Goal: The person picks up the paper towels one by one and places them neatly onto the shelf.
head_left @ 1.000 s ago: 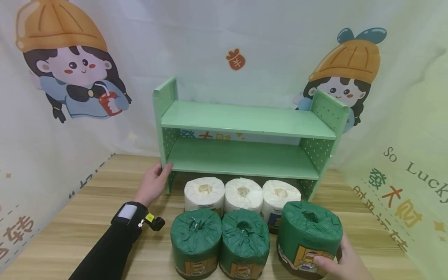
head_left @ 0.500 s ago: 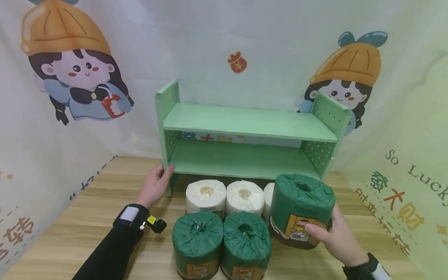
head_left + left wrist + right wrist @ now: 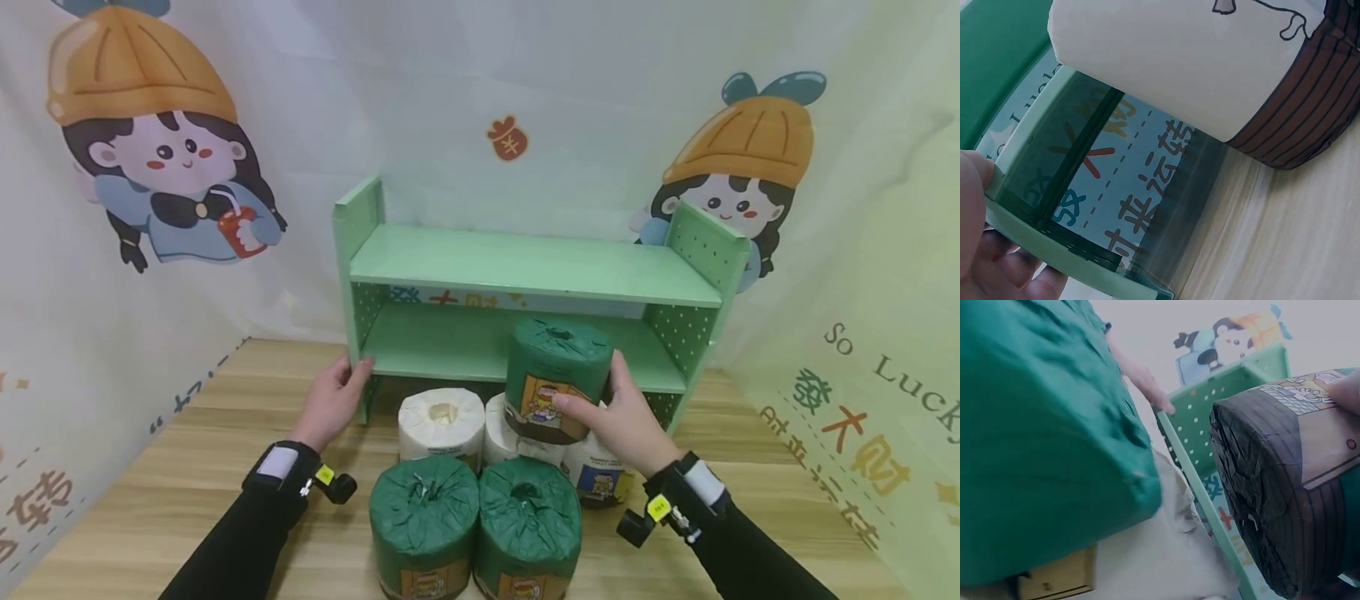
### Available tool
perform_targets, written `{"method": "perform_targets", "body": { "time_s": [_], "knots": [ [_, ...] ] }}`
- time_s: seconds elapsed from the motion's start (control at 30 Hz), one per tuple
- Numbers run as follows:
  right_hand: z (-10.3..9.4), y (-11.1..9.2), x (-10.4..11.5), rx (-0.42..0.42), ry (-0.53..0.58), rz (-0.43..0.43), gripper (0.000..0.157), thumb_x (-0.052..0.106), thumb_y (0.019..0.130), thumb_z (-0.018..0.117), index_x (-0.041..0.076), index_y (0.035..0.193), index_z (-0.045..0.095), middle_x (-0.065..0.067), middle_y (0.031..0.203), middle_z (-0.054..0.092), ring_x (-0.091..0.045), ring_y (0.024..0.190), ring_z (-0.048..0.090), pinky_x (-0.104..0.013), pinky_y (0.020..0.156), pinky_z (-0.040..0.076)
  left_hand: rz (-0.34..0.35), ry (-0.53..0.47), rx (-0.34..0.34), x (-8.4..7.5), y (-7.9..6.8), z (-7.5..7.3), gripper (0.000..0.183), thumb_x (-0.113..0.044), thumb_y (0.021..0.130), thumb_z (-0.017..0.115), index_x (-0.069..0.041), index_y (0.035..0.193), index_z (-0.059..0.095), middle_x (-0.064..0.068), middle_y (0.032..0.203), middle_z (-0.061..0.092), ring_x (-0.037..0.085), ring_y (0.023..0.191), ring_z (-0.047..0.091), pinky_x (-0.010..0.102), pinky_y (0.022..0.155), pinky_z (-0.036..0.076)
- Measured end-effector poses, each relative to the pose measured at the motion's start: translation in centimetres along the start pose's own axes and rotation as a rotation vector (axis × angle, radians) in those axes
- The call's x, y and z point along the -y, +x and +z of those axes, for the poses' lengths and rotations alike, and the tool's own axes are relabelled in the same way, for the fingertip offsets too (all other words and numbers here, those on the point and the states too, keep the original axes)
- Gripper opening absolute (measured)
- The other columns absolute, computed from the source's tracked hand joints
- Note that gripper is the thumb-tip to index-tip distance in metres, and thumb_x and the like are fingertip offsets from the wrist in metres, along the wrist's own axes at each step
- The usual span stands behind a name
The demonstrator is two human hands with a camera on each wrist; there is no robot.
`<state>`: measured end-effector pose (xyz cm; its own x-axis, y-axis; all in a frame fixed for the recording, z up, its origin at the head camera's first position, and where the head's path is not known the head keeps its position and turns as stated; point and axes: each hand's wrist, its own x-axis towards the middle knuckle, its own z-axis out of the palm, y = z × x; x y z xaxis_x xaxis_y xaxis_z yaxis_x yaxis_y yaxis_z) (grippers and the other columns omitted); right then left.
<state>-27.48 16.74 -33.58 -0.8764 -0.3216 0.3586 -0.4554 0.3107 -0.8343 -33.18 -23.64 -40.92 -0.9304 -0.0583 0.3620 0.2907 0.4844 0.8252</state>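
Observation:
My left hand [image 3: 333,400] grips the left side panel of a green two-tier shelf [image 3: 532,262]; the left wrist view has the thumb on one face and curled fingers on the other. In my right hand [image 3: 630,421] a green-wrapped toilet roll [image 3: 558,371] is held upright, thumb across its printed label, fingers mostly hidden behind. Raised over the white rolls, it overlaps the lower tier in the head view. Its dark, crumpled underside [image 3: 1247,506] shows in the right wrist view. Two more green toilet rolls [image 3: 423,508] stand side by side in front.
Three white-wrapped toilet rolls [image 3: 441,421] stand in a row on the wooden table [image 3: 195,467] before the shelf, partly covered by the green rolls. A printed cloth [image 3: 435,100] hangs behind and on both sides. Each wrist wears a strapped camera [image 3: 637,527].
The right hand has lifted the green toilet roll from the front right, carrying it up, left and forward to the lower tier's front. The left hand keeps its hold on the shelf.

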Motion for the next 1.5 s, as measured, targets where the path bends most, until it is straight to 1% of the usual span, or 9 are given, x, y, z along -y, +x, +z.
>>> {"method": "perform_targets", "body": {
  "time_s": [0.17, 0.33, 0.5, 0.67, 0.87, 1.07, 1.27, 1.4, 1.5],
  "knots": [
    [0.8, 2.7, 0.4, 0.010, -0.049, 0.090, 0.090, 0.047, 0.089, 0.074, 0.018, 0.151, 0.017, -0.009, 0.136, 0.044, -0.021, 0.120, 0.046, -0.051, 0.099, 0.043, -0.008, 0.007, 0.006, 0.1, -0.2, 0.0, 0.051, -0.048, 0.106, 0.041, -0.007, 0.133, 0.058, 0.019, 0.116, 0.062, 0.027, 0.094, 0.053, 0.042, 0.075, 0.049],
    [1.3, 4.6, 0.6, 0.048, -0.129, 0.162, 0.110, 0.059, 0.084, 0.073, 0.013, 0.156, 0.004, -0.013, 0.142, 0.039, -0.026, 0.126, 0.042, -0.052, 0.102, 0.041, -0.010, 0.000, 0.007, 0.0, -0.2, -0.1, 0.051, -0.047, 0.107, 0.042, -0.008, 0.135, 0.056, 0.018, 0.124, 0.060, 0.027, 0.101, 0.054, 0.049, 0.083, 0.050],
    [1.4, 6.2, 0.8, 0.108, -0.203, 0.194, 0.120, 0.060, 0.081, 0.075, 0.004, 0.154, -0.002, -0.021, 0.143, 0.036, -0.031, 0.129, 0.038, -0.054, 0.104, 0.037, -0.018, 0.010, 0.011, 0.0, -0.3, -0.3, 0.053, -0.050, 0.106, 0.040, -0.010, 0.138, 0.055, 0.018, 0.126, 0.059, 0.027, 0.101, 0.054, 0.048, 0.081, 0.050],
    [1.9, 7.4, 1.1, 0.148, -0.247, 0.236, 0.125, 0.058, 0.080, 0.077, -0.004, 0.150, -0.007, -0.027, 0.136, 0.039, -0.034, 0.123, 0.043, -0.053, 0.101, 0.041, -0.003, 0.015, 0.002, -0.1, -0.1, -0.2, 0.051, -0.048, 0.106, 0.041, -0.010, 0.136, 0.056, 0.016, 0.118, 0.062, 0.027, 0.093, 0.053, 0.042, 0.075, 0.048],
    [2.7, 8.7, 1.2, 0.153, -0.248, 0.219, 0.113, 0.053, 0.084, 0.076, -0.002, 0.150, 0.003, -0.024, 0.135, 0.040, -0.032, 0.121, 0.045, -0.051, 0.101, 0.042, 0.000, 0.014, 0.002, 0.1, 0.0, -0.2, 0.052, -0.048, 0.107, 0.041, -0.010, 0.139, 0.054, 0.017, 0.129, 0.058, 0.027, 0.106, 0.054, 0.052, 0.086, 0.050],
    [3.6, 10.0, 1.5, 0.148, -0.317, 0.211, 0.101, 0.055, 0.085, 0.073, 0.002, 0.150, 0.017, -0.025, 0.134, 0.027, -0.034, 0.119, 0.034, -0.054, 0.096, 0.043, 0.001, 0.029, 0.005, 0.3, 0.0, -0.1, 0.052, -0.049, 0.107, 0.040, -0.009, 0.139, 0.054, 0.018, 0.116, 0.062, 0.027, 0.094, 0.053, 0.043, 0.076, 0.049],
    [5.0, 11.7, 1.2, 0.147, -0.280, 0.170, 0.082, 0.051, 0.086, 0.074, 0.009, 0.144, 0.033, -0.013, 0.127, 0.046, -0.023, 0.111, 0.049, -0.045, 0.091, 0.049, -0.013, 0.037, 0.002, 0.1, -0.2, -0.3, 0.051, -0.047, 0.107, 0.041, -0.009, 0.139, 0.054, 0.020, 0.120, 0.061, 0.028, 0.097, 0.054, 0.047, 0.079, 0.051],
    [5.8, 12.2, 1.4, 0.127, -0.232, 0.157, 0.078, 0.044, 0.088, 0.075, 0.008, 0.142, 0.031, -0.009, 0.122, 0.054, -0.019, 0.105, 0.057, -0.042, 0.089, 0.051, -0.010, 0.020, 0.012, -0.1, -0.2, -0.3, 0.052, -0.047, 0.107, 0.042, -0.009, 0.140, 0.052, 0.022, 0.126, 0.058, 0.032, 0.109, 0.054, 0.055, 0.086, 0.050],
    [6.4, 12.4, 1.8, 0.106, -0.223, 0.163, 0.077, 0.040, 0.089, 0.076, 0.008, 0.142, 0.030, -0.010, 0.123, 0.055, -0.020, 0.107, 0.057, -0.042, 0.092, 0.051, 0.002, 0.010, 0.015, 0.0, -0.1, -0.3, 0.052, -0.047, 0.107, 0.042, -0.009, 0.142, 0.051, 0.019, 0.134, 0.054, 0.032, 0.119, 0.050, 0.058, 0.092, 0.047]
  ]
}}
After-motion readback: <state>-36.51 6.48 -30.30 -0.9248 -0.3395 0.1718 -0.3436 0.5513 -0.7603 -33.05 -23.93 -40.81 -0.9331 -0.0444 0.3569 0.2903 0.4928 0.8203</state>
